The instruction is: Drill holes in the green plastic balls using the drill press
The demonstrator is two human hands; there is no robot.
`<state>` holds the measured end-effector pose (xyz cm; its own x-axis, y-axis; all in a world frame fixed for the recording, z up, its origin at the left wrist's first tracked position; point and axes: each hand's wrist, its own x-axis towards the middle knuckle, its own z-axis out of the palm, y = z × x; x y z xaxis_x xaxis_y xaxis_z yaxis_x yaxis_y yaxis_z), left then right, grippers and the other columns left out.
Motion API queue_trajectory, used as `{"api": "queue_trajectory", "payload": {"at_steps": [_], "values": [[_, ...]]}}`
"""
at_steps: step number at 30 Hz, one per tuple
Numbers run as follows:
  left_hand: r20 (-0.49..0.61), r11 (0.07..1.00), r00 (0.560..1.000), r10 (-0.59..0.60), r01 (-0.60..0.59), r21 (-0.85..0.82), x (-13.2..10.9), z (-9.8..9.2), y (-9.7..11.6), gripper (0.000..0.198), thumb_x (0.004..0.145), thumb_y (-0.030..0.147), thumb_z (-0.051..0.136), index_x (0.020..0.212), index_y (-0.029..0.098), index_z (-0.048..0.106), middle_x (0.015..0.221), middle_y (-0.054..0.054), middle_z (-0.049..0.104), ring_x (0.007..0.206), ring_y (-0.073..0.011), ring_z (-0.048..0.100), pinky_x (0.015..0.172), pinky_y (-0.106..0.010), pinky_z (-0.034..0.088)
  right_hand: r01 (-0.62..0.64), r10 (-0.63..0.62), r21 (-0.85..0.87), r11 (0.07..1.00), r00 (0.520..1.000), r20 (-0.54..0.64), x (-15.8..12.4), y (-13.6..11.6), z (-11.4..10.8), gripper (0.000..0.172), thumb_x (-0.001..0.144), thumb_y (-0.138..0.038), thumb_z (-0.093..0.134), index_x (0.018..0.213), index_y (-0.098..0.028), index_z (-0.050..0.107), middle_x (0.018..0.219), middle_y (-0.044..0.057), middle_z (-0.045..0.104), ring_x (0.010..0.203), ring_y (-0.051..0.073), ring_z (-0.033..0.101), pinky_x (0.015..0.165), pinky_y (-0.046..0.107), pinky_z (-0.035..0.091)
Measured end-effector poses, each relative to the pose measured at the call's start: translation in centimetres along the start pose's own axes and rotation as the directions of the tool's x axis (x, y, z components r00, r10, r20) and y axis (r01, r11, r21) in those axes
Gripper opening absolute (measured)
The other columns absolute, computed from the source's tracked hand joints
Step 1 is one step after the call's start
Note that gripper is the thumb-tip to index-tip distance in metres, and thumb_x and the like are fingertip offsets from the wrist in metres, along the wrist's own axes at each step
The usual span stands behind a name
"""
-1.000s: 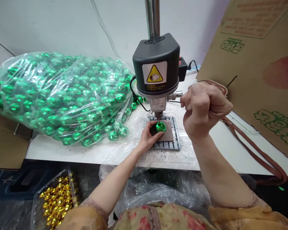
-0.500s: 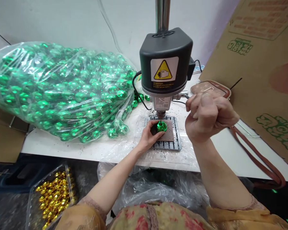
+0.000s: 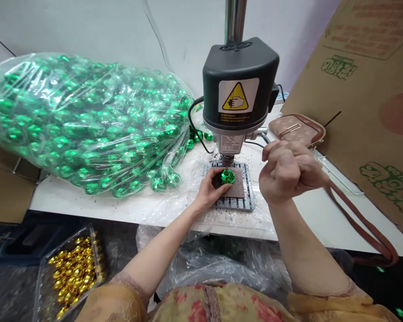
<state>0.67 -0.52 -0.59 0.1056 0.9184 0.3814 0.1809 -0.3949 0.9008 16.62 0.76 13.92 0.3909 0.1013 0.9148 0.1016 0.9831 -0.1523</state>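
A shiny green faceted ball [image 3: 228,176] is pinched between the thumb and fingers of my left hand [image 3: 211,188]. It rests on a brown pad [image 3: 237,190] over the slotted metal base [image 3: 249,203], directly under the bit of a small drill press [image 3: 241,85]. My right hand [image 3: 287,170] is closed around the feed lever [image 3: 264,137] at the press's right side; the fist hides the lever's end. Dark shavings lie scattered about the base.
To the left lies a large clear bag [image 3: 97,129] of green balls. Below it stands a clear tub [image 3: 42,286] with gold balls. A brown purse [image 3: 297,127] with a strap and a cardboard box [image 3: 366,103] are at the right. Plastic sheeting [image 3: 218,268] hangs at the table's front edge.
My right fist, still on the lever, has come slightly lower and the drill tip appears closer to the green ball. My left hand keeps its hold; the view has shifted a little.
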Motion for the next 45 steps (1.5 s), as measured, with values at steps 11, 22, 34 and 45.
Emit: {"api": "queue_trajectory", "payload": {"at_steps": [11,22,34,45], "values": [[-0.011,1.0,1.0,-0.011,0.011,-0.019,0.1,0.1,0.0,0.053,0.084,0.051,0.085,0.123,0.021,0.064,0.115,-0.009,0.072,0.108,-0.0257,0.069,0.1,-0.043,0.055,-0.006,0.006,-0.006,1.0,1.0,0.018,-0.7,0.2,-0.5,0.048,0.091,-0.009,0.061,0.059,-0.017,0.026,0.056,-0.007,0.034,0.048,0.003,0.032,0.05,0.024,0.041],[-0.022,1.0,1.0,-0.001,0.001,0.0,0.2,0.2,0.1,0.052,0.083,0.05,0.086,0.12,0.02,0.065,0.111,-0.008,0.073,0.106,-0.0251,0.069,0.096,-0.042,0.056,-0.325,0.322,-0.028,0.945,0.943,-0.088,3.7,-0.3,1.7,0.05,0.094,-0.03,0.066,0.057,-0.023,0.034,0.048,-0.008,0.031,0.042,0.007,0.031,0.045,0.029,0.029],[-0.037,0.999,0.999,0.026,-0.027,-0.037,-0.4,0.2,0.0,0.048,0.082,0.037,0.086,0.117,0.021,0.057,0.119,-0.009,0.07,0.11,-0.0249,0.068,0.099,-0.042,0.055,-0.479,0.477,-0.076,0.875,0.878,-0.045,6.6,2.2,2.5,0.052,0.094,-0.053,0.066,0.063,-0.025,0.037,0.048,-0.009,0.033,0.04,0.004,0.027,0.037,0.026,0.024],[-0.267,0.987,0.953,0.142,-0.114,0.117,-0.7,0.2,0.3,0.046,0.08,0.034,0.086,0.109,0.024,0.051,0.111,-0.006,0.056,0.109,-0.0246,0.06,0.099,-0.041,0.051,-0.458,0.457,-0.031,0.888,0.889,-0.034,6.9,1.4,2.5,0.054,0.092,-0.049,0.07,0.059,-0.026,0.035,0.047,-0.009,0.033,0.037,0.005,0.032,0.033,0.023,0.027]]}}
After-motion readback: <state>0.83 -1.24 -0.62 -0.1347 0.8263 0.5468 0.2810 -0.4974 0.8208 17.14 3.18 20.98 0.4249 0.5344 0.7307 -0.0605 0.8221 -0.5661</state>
